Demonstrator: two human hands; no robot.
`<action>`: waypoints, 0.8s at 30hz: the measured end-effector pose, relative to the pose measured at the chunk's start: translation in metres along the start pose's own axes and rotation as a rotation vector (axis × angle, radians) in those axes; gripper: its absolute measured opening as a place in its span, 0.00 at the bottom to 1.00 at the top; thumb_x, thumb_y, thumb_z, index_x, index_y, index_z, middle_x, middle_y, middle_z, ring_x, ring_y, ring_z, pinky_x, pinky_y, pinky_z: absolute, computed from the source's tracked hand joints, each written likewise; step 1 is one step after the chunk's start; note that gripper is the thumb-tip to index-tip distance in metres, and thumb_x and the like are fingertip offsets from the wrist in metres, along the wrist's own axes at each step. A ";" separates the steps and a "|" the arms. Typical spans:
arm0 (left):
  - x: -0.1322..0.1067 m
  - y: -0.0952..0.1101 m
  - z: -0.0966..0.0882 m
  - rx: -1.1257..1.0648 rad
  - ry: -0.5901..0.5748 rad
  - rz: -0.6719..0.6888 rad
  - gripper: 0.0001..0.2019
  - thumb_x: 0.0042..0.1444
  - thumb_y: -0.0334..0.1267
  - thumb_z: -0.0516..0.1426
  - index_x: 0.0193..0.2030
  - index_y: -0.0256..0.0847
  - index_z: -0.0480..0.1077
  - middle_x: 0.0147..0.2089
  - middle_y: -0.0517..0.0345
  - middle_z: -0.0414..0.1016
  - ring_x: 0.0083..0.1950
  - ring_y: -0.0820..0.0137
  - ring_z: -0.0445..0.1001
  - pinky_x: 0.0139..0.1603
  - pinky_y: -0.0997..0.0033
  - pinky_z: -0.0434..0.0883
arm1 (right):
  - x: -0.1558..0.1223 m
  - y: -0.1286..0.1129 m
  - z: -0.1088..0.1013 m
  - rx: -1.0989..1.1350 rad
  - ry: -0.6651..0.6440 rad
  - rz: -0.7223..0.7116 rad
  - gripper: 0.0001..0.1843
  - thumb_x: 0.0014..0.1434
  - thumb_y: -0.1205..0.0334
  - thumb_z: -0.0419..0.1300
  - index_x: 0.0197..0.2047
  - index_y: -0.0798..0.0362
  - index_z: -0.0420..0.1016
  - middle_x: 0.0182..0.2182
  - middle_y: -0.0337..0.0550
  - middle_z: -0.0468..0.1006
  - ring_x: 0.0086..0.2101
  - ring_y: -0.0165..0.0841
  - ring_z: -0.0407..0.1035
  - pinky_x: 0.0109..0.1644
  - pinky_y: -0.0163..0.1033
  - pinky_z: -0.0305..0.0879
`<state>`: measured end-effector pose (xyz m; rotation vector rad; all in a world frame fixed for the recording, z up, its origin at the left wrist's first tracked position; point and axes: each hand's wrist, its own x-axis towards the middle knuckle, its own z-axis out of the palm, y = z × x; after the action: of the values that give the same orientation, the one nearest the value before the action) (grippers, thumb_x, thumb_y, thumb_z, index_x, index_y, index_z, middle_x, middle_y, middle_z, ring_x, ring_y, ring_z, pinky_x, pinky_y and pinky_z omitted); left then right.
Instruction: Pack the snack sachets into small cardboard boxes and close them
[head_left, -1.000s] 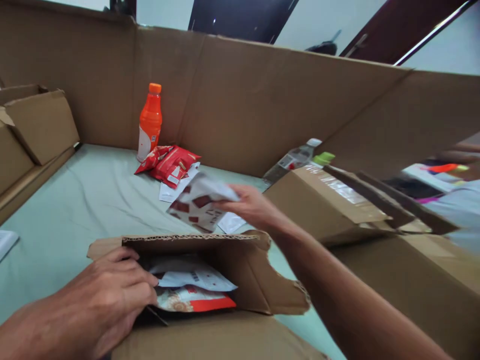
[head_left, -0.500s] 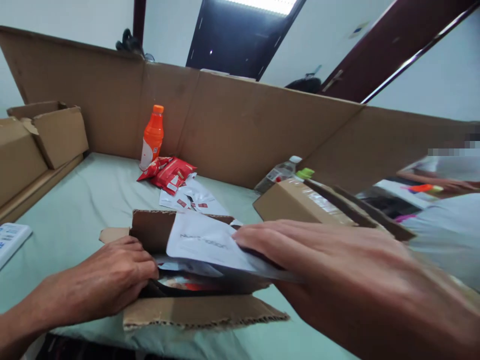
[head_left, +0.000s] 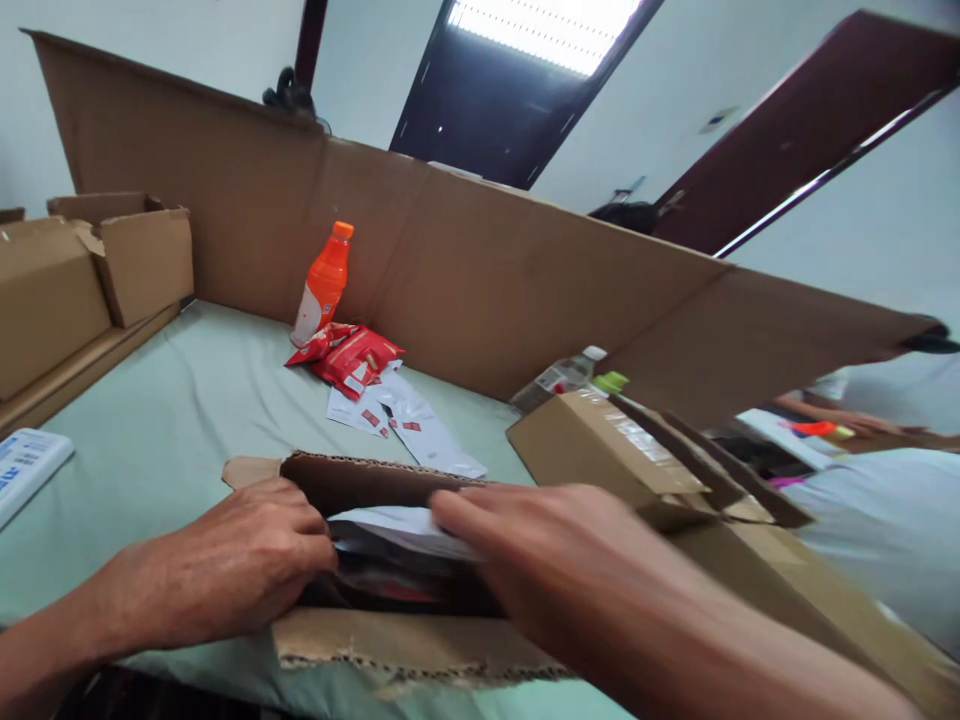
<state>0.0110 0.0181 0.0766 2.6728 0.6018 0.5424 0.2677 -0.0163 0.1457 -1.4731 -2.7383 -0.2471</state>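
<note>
An open cardboard box (head_left: 405, 638) stands in front of me with its flaps spread. My left hand (head_left: 247, 550) is closed over the box's left edge. My right hand (head_left: 555, 560) reaches down into the opening, its fingers closed on a white pouch (head_left: 405, 523) that lies partly inside the box. Below the pouch the contents are dark, with a bit of red, and I cannot make them out. Just beyond the box lie white packets (head_left: 427, 425) with small red marks, and red snack bags (head_left: 358, 360) rest against them.
An orange bottle (head_left: 324, 280) stands by the tall cardboard wall (head_left: 487, 270). Boxes (head_left: 146, 265) sit at left, above a white device (head_left: 30, 465). At right are another box (head_left: 592, 440), a clear bottle (head_left: 559, 380) and a person's arm (head_left: 847, 415).
My right hand has lowered the white pouch from above the rim into the box. My left hand keeps its hold on the box edge. The view has shifted slightly.
</note>
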 end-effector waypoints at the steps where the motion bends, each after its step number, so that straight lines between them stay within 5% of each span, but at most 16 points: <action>1: -0.001 0.000 0.001 0.008 0.009 0.004 0.10 0.64 0.25 0.55 0.40 0.42 0.76 0.39 0.58 0.78 0.41 0.65 0.73 0.44 0.66 0.67 | 0.016 -0.006 0.007 -0.012 -0.067 -0.034 0.11 0.54 0.74 0.57 0.30 0.47 0.74 0.23 0.41 0.79 0.20 0.34 0.68 0.23 0.39 0.53; 4: -0.008 0.000 0.000 0.042 0.052 -0.002 0.11 0.65 0.26 0.54 0.44 0.42 0.77 0.42 0.54 0.79 0.45 0.63 0.75 0.47 0.64 0.70 | 0.055 -0.015 0.017 0.009 -0.297 -0.096 0.08 0.57 0.73 0.61 0.39 0.54 0.78 0.32 0.48 0.84 0.30 0.39 0.76 0.30 0.39 0.58; 8: -0.021 0.003 -0.011 0.030 0.121 0.000 0.13 0.66 0.26 0.53 0.47 0.42 0.77 0.45 0.52 0.80 0.48 0.63 0.77 0.50 0.64 0.74 | 0.059 -0.002 0.011 0.329 -0.276 -0.026 0.15 0.60 0.64 0.64 0.52 0.51 0.77 0.42 0.45 0.85 0.39 0.37 0.78 0.40 0.37 0.66; 11: -0.027 0.004 -0.017 0.009 0.160 0.008 0.13 0.66 0.27 0.53 0.49 0.44 0.77 0.45 0.54 0.81 0.49 0.64 0.79 0.54 0.65 0.76 | 0.045 0.007 0.018 0.269 -0.307 0.087 0.13 0.61 0.66 0.63 0.50 0.53 0.79 0.43 0.49 0.85 0.43 0.42 0.79 0.43 0.40 0.69; 15: -0.034 0.003 -0.015 0.015 0.249 0.010 0.13 0.66 0.26 0.54 0.50 0.45 0.75 0.50 0.56 0.82 0.56 0.66 0.78 0.61 0.65 0.74 | 0.036 0.004 0.044 0.209 -0.478 -0.020 0.13 0.61 0.74 0.58 0.43 0.54 0.82 0.41 0.49 0.85 0.39 0.42 0.80 0.42 0.42 0.72; 19: -0.051 0.007 -0.008 -0.014 0.525 -0.169 0.15 0.66 0.30 0.55 0.55 0.53 0.72 0.63 0.62 0.73 0.65 0.63 0.72 0.65 0.60 0.72 | 0.022 0.011 0.047 0.281 -0.239 -0.083 0.16 0.62 0.71 0.58 0.50 0.53 0.81 0.43 0.48 0.85 0.41 0.40 0.80 0.46 0.42 0.74; 22: -0.065 0.012 0.004 -0.064 0.737 -0.407 0.13 0.67 0.36 0.56 0.56 0.55 0.72 0.63 0.66 0.72 0.64 0.61 0.72 0.65 0.59 0.70 | -0.002 0.028 0.032 0.291 0.074 -0.024 0.16 0.66 0.67 0.57 0.54 0.52 0.79 0.47 0.50 0.84 0.45 0.41 0.79 0.48 0.44 0.74; 24: -0.072 0.015 0.016 -0.147 0.781 -0.554 0.12 0.68 0.39 0.56 0.56 0.53 0.72 0.61 0.66 0.73 0.64 0.60 0.71 0.66 0.59 0.69 | -0.019 0.039 0.023 0.294 0.274 0.037 0.14 0.69 0.65 0.54 0.51 0.50 0.79 0.45 0.47 0.84 0.44 0.39 0.79 0.47 0.44 0.74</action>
<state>-0.0372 -0.0322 0.0480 1.9479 1.3775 1.3809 0.3118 -0.0078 0.1259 -1.3038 -2.4070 -0.0381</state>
